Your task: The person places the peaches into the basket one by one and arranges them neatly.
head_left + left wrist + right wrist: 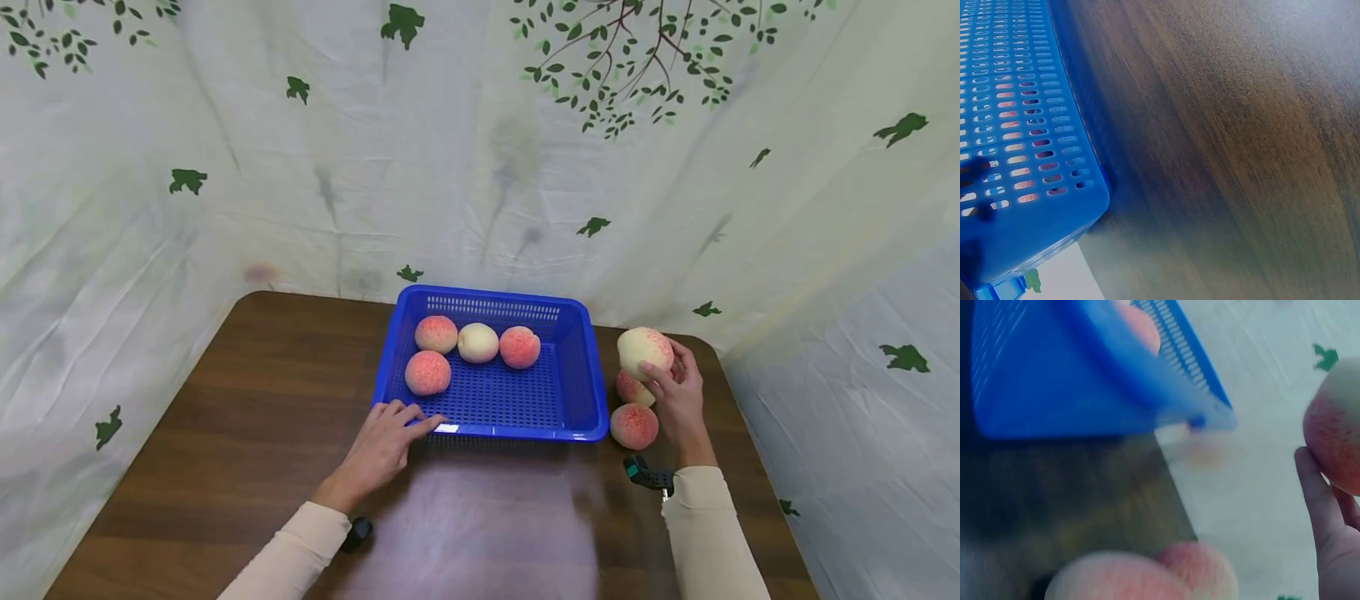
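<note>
In the head view my right hand [681, 398] pinches a pale peach with a red blush [647, 348] between thumb and fingers, raised at the right of a blue basket [491, 432]. The right wrist view shows this peach [1341, 434] above the fingertips. Below it on the table are two more peaches, a red one [634, 426] and one partly covered [632, 387]. My left hand [384, 443] holds the basket's near rim by its left corner, fingers bent over it. Inside the basket lie several peaches, among them a pale one [477, 342] and a red one [427, 372].
The brown wooden table [247, 433] carries the basket near its far edge. Behind and on both sides hangs a pale cloth [450, 183] printed with leaves and branches. A dark wrist strap [648, 473] sits at the right sleeve.
</note>
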Motion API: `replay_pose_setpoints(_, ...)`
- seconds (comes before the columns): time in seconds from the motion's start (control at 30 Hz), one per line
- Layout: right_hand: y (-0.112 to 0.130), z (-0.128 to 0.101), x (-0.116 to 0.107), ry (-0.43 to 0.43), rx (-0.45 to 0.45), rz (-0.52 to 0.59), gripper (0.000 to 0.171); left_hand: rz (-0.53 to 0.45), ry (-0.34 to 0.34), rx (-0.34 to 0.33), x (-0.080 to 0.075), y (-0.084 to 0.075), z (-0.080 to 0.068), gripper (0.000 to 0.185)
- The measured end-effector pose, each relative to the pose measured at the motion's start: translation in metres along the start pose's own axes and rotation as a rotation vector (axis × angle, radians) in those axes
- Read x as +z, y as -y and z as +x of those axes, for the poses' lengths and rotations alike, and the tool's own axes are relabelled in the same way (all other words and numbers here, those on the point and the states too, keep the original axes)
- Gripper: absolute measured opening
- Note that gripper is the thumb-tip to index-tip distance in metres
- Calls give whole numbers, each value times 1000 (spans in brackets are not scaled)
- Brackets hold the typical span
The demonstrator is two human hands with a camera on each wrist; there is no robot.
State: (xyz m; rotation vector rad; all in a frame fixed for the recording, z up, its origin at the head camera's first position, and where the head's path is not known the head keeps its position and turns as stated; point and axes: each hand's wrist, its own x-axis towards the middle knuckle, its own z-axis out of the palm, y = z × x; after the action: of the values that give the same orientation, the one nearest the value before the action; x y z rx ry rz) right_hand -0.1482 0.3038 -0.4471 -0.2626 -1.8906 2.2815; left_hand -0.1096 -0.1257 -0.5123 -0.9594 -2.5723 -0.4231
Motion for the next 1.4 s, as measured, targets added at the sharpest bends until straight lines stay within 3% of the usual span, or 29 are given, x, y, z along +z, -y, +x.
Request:
replay_pose_setpoints(0.2, -1, 11, 24, 216, -6, -66, 52, -8, -1, -2, -1, 0, -1, 51)
replay_pose_setpoints(0.3, -1, 19, 37, 280, -2, -101, 54, -18, 7, -10, -1, 0, -1, 51)
replay_pose_setpoints(0.53, -4, 35, 68, 295, 43, -298, 63, -16, 31, -31, -3, -1, 1, 52)
replay_pose_setpoints(0.8, -20, 38, 100, 376, 35, -287, 66, -18, 33, -34, -2, -2, 2, 53)
replay_pose_setpoints(0.93, -30, 36, 117, 362, 43, -288, 66, -20, 29, -32, -2, -1, 1, 54)
replay_pose_setpoints(1.23, -52, 25, 154, 398, 19, -392, 64, -30, 33, -36, -2, -1, 2, 54)
replay_pose_setpoints(1.4, -67, 18, 174, 320, 67, -363, 64, -29, 30, -34, -2, -2, 1, 53)
